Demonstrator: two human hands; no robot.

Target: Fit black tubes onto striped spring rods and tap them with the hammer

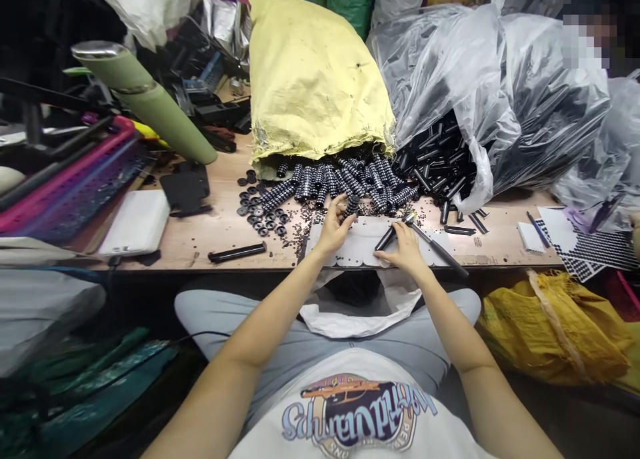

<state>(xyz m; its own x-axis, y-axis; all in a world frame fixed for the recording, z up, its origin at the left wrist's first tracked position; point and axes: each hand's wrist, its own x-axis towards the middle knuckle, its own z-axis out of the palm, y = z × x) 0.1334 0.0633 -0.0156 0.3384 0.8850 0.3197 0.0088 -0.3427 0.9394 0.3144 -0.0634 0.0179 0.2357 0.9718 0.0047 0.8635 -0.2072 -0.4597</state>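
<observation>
My left hand [336,227] is closed around a short black ribbed cylinder [351,206], close to a heap of similar black-and-white patterned cylinders [325,179]. In my right hand [407,249] is a smooth black tube [385,238], gripped between thumb and fingers just above a pale sheet [367,229] at the table edge. Beside the right fingers lies a dark long-handled tool [443,249], slanting toward the table edge; whether the fingers touch it I cannot tell.
A yellow sack [320,79] opens onto the patterned cylinders. To its right, a clear plastic bag [450,59] spills black tubes [440,156]. Small black caps [263,216] lie left, near a white box [135,222] and a green flask [155,109]. A white bag [345,324] hangs open at my lap.
</observation>
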